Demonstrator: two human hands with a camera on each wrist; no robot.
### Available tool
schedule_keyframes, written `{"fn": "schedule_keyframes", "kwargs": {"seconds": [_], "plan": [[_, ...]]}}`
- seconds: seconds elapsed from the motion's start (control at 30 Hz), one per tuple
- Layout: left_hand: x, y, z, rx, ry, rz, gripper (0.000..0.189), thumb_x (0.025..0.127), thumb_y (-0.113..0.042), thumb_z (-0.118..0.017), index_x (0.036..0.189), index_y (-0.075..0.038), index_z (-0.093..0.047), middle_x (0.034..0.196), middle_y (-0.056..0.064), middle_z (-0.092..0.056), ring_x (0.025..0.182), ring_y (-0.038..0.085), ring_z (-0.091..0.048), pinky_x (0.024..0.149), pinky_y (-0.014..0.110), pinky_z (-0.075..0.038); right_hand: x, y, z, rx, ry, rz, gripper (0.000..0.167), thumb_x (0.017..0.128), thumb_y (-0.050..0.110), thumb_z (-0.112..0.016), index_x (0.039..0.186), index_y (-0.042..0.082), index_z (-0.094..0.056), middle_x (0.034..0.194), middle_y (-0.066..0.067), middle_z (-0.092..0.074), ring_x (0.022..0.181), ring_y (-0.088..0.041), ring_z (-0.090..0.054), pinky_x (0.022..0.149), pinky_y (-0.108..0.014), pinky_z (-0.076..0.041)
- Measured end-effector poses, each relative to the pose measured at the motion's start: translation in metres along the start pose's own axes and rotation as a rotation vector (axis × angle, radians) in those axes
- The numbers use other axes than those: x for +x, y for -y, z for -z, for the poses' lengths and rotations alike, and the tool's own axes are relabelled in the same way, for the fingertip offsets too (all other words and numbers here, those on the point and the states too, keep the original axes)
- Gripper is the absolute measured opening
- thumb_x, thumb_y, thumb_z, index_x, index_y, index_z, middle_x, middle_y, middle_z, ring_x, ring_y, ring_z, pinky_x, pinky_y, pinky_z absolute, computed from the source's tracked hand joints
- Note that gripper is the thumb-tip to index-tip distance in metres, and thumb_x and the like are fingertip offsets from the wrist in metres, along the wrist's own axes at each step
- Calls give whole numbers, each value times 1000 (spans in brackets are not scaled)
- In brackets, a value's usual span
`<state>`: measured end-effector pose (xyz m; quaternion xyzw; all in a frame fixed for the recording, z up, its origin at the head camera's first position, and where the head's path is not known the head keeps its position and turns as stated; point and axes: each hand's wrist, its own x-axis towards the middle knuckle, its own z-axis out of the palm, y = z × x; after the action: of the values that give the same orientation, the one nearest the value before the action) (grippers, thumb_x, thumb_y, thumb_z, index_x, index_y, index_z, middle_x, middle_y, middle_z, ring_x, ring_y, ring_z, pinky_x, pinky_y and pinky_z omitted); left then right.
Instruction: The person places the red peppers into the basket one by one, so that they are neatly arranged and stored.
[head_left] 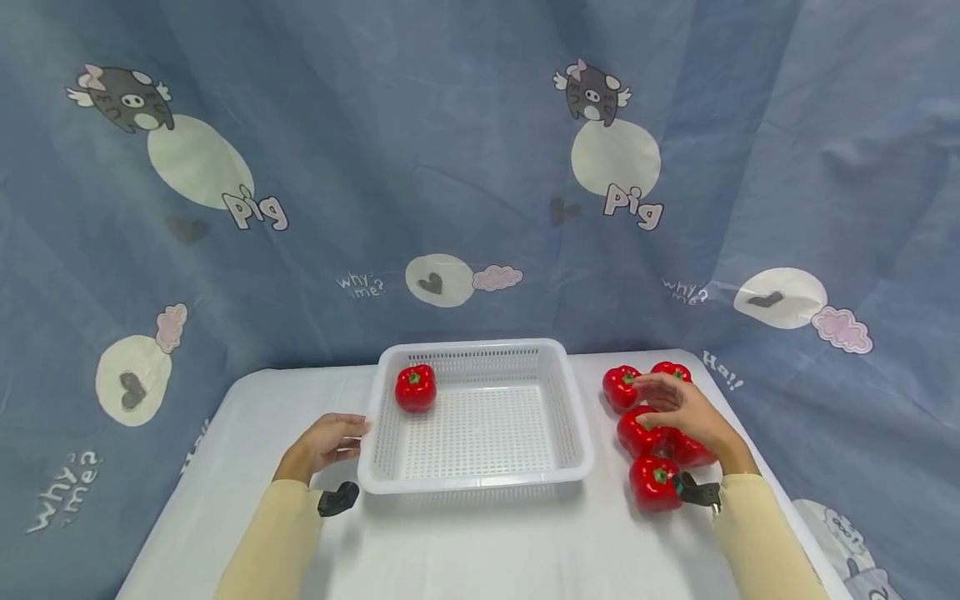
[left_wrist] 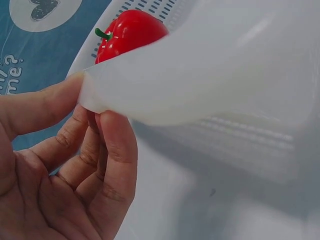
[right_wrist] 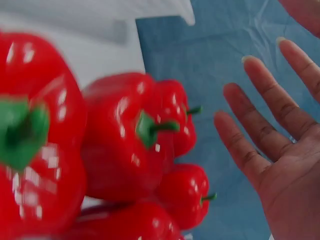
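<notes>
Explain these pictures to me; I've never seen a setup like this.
There's no robot here: a person works bare-handed, wearing one camera on the head and one on each wrist. The wide picture looks forward and down from the head; the two close ones come from the left and right wrists.

On the white table stands a white, rectangular, perforated plastic basket containing one glossy red bell pepper with a green stem. More glossy red, green-stemmed bell peppers lie to the basket's right.

The left hand pinches the basket's rim between thumb and fingers. The right hand, fingers apart, is by the loose peppers, holding nothing.
</notes>
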<state>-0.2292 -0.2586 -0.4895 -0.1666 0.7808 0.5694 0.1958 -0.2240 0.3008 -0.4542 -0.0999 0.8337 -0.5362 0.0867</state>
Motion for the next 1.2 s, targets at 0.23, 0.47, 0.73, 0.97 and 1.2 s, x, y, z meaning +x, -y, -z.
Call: {"fn": "schedule_keyframes", "kwargs": {"seconds": [0.23, 0.47, 0.73, 0.97, 1.2], "plan": [[-2, 0, -2, -9, -1, -5, 50, 93, -15, -63, 135, 8, -46, 128, 25, -54, 100, 29, -61, 86, 35, -56, -17, -12, 17, -78, -100, 15, 65, 82, 19, -77, 137, 1, -46, 137, -25, -47, 127, -47, -41, 92, -38, -52], [-2, -2, -3, -7, -11, 5, 49, 93, -14, -63, 135, 8, -47, 127, 25, -55, 99, 28, -61, 84, 34, -56, -36, -27, 32, -149, -168, -13, 66, 84, 17, -75, 139, -2, -42, 139, -29, -42, 131, -50, -32, 98, -67, -38], [-2, -1, -4, -13, -21, 6, 50, 93, -15, -64, 134, 7, -47, 128, 25, -55, 100, 28, -62, 83, 33, -56, -49, -44, 37, -164, -186, -141, 75, 84, 26, -76, 142, -1, -37, 146, -32, -30, 133, -55, -20, 96, -76, -27], [-2, 2, -3, -9, -19, 7, 49, 93, -15, -63, 134, 7, -47, 124, 23, -58, 98, 27, -63, 82, 33, -56, -56, -60, 34, -143, -180, -198, 81, 82, 30, -77, 144, 1, -35, 148, -33, -23, 132, -57, -17, 96, -75, -28], [1, 6, 0, -16, -17, 3, 51, 92, -16, -65, 134, 7, -47, 123, 23, -59, 96, 25, -64, 81, 33, -57, -53, -70, 28, -99, -150, -209, 84, 81, 28, -78, 146, 2, -32, 150, -31, -23, 133, -56, -18, 99, -73, -29]]}}
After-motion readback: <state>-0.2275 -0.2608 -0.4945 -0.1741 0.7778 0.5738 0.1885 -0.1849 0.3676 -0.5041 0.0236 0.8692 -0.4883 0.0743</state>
